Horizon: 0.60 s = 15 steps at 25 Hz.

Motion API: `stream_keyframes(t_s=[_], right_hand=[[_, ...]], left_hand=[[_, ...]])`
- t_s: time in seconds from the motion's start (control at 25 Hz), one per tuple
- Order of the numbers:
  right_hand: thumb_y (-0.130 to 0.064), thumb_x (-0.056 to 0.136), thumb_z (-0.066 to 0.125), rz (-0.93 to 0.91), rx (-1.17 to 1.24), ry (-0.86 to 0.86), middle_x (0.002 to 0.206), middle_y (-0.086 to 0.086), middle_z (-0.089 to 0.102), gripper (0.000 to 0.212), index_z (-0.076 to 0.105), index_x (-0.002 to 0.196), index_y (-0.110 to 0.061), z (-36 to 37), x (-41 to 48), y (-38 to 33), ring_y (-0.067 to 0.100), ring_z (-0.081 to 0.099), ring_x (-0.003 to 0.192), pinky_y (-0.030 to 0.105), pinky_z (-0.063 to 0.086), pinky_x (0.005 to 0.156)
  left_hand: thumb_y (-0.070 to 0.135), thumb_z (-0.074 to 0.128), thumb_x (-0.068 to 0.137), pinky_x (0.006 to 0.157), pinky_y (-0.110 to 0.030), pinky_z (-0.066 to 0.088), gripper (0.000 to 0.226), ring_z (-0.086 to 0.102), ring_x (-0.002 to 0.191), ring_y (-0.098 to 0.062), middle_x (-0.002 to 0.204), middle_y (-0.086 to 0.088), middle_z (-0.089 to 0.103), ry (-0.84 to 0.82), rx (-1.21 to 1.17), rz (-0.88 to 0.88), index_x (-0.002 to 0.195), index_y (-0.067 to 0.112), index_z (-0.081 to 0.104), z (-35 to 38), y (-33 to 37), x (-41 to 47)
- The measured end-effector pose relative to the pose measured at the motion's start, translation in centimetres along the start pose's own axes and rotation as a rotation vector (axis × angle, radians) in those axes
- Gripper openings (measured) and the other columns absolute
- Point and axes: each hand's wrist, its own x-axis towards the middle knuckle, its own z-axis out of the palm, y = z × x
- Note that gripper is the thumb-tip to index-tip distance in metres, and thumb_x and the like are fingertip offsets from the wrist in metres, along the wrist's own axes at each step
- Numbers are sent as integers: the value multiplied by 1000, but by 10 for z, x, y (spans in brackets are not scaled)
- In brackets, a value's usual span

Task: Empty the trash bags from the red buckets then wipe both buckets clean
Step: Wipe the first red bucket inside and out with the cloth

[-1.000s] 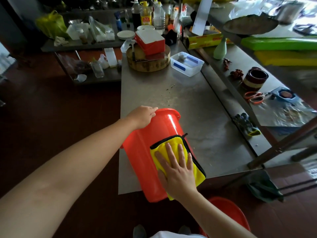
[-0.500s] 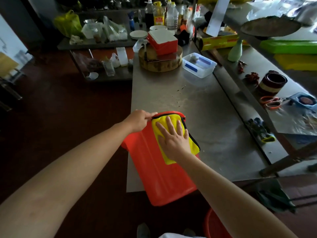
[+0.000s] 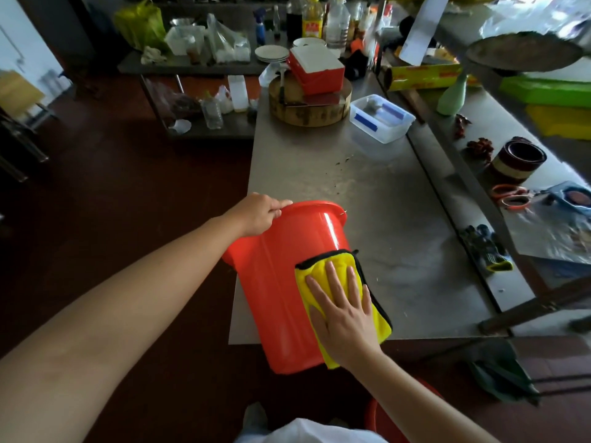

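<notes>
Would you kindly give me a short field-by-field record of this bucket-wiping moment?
Bucket: red plastic bucket tipped on its side, overhanging the near edge of the stainless steel table, rim pointing away from the person
Steadying: left hand grips the rim
Wiping: right hand presses flat on the cloth, fingers straight
Cloth: yellow cloth with black edging, against the bucket's outer wall
Other bucket: second red bucket, partly visible low down beside the right arm
Bucket interior: not visible
</notes>
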Motion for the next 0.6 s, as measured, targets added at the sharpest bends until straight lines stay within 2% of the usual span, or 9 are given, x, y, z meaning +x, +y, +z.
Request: stream_keyframes(t_s=[0.12,0.24,0.36,0.44,0.6], right_hand=[[-59,104,25,-6,-24,1,169,-10,-4,55,8,156,-54,2,-17,3,35,-12,154,65,17,119],[-60,104,22,-10,-37,5,169,-9,-2,54,8,156,-54,2,-19,-5,37,-10,154,66,17,119],[-61,103,22,-26,-56,8,169,-10,0,54,10,155,-55,5,-22,-21,38,-6,155,65,13,118],[-62,103,21,-21,-51,8,169,-11,0,53,11,155,-56,7,-22,-29,37,-5,155,64,8,116],[-61,103,24,-22,-52,9,169,-12,-1,53,12,154,-56,5,-22,-34,37,-5,155,64,6,115]], left_hand=[[16,48,99,115,-31,33,49,44,139,-27,147,-11,52,-60,80,-16,147,24,49,-3,16,14],[20,45,100,113,-32,35,47,45,138,-29,148,-12,51,-72,153,16,147,16,49,5,45,36],[25,46,103,101,-37,44,35,54,124,-36,131,-21,61,-74,205,-1,124,4,64,19,69,57],[27,48,103,92,-39,47,32,59,115,-39,119,-23,65,-75,246,-48,110,3,67,28,76,66],[23,48,102,91,-43,51,28,62,112,-39,120,-21,65,-22,310,-142,115,6,67,40,77,65]])
